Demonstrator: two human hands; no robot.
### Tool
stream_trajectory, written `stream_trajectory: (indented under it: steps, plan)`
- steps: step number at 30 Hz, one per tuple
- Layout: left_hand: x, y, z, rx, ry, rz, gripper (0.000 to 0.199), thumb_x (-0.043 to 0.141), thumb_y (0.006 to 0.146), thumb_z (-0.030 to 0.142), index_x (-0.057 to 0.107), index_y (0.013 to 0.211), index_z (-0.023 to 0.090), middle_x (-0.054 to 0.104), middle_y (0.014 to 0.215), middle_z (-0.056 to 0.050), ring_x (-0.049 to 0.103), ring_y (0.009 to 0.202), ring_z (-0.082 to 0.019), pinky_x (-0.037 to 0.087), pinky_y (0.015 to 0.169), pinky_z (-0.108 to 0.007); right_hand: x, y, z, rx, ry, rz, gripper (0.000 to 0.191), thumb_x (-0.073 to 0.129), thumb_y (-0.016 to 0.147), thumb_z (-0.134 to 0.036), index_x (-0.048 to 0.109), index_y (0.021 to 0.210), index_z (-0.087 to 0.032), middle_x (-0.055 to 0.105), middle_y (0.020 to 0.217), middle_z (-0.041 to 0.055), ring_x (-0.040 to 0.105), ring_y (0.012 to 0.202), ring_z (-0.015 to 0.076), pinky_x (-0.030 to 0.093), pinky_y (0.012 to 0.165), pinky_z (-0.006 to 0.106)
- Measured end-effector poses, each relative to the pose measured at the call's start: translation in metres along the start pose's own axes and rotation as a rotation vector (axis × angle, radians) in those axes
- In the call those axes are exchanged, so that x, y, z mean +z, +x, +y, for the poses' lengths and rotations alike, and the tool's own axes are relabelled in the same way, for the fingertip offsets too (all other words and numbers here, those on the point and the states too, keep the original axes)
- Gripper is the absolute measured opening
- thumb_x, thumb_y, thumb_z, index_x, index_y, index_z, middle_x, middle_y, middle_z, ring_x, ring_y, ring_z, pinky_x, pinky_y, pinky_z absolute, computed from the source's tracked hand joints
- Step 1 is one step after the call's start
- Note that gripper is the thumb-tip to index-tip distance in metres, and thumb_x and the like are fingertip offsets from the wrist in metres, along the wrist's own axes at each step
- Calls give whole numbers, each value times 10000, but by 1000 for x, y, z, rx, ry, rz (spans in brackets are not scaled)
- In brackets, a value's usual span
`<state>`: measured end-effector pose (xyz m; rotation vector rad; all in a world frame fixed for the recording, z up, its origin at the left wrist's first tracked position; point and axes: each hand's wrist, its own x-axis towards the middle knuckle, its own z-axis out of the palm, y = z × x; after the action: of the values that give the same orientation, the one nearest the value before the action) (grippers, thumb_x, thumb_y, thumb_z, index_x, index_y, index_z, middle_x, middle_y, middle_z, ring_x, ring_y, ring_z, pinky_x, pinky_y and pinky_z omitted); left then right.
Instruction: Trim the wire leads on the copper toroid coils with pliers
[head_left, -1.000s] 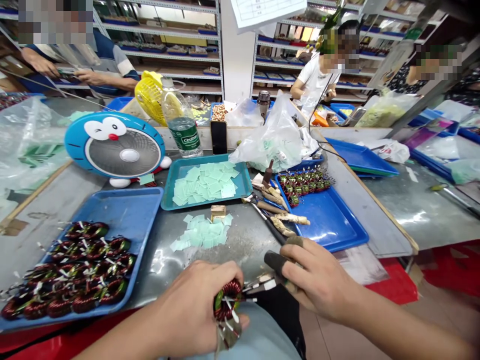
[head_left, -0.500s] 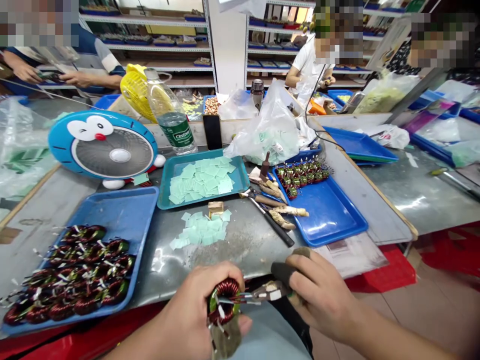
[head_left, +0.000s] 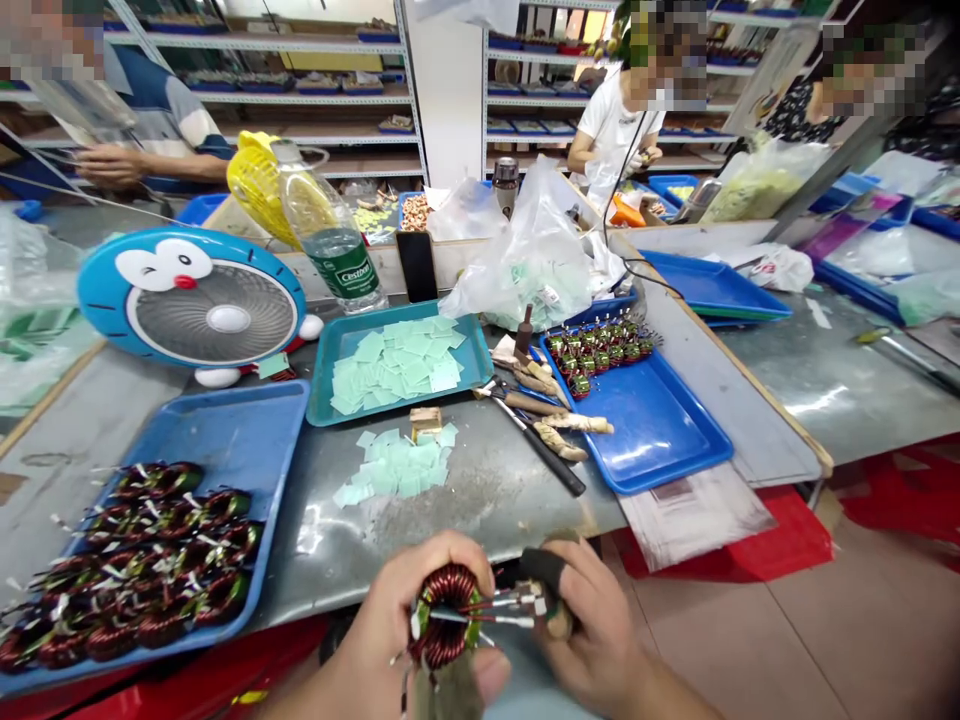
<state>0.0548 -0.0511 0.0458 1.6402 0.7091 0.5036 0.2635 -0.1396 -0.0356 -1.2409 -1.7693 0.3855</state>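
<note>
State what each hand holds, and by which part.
Left hand: the wire-wound ring, by its outer rim. Right hand: at the ring's wire ends; whether it grips them cannot be told.

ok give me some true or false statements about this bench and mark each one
1. The left hand holds a wound ring coil. True.
2. The right hand is inside a blue tray. False: the right hand is beside the white-tipped leads of the wound ring coil.
3. The phone stands behind the teal tray. True.
4. All the pale green pieces lie in the teal tray. False: some also lie on the metal bench in front of it.
5. The left blue tray holds bottles. False: it holds ring coils.
</note>
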Motion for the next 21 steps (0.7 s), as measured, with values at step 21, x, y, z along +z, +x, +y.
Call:
stream_trajectory:
  steps: [21]
  plan:
    - [-16,18,27,-396,490,-161,277,746,731,408,528,751,239,570,634,52,485,565,-148,292,493,-249,-60,85,-2,-327,-540,-359,145,541,907,-88,589,968,-211,634,1091,122,545,959,288,436,903,467]
